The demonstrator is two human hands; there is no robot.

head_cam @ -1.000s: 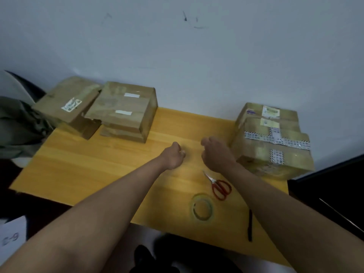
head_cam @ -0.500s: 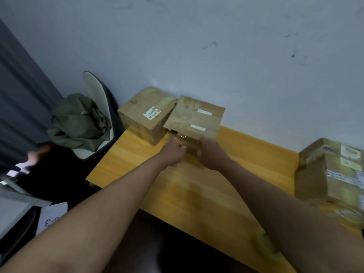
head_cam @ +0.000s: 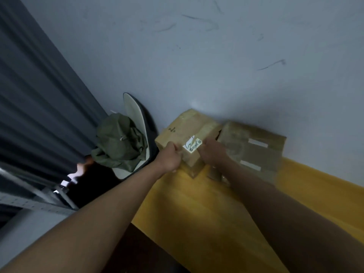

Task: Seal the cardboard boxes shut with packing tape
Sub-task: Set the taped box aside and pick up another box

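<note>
- Head view: both hands are on the left cardboard box, which stands at the far left corner of the yellow table, against the wall.
- The left hand holds the box at its near left edge with curled fingers; the right hand holds its right side, just beside the white label. The picture is blurred, so I cannot tell how firm each grip is.
- A second cardboard box stands touching the first one on its right, behind the right forearm.
- No packing tape and no scissors are visible in this view.
- In my judgement the work on this box is only at the start: it is being taken, probably to bring it nearer, and the sealing is not yet done.
- Beside the table there is a chair with a green cloth on it.
</note>
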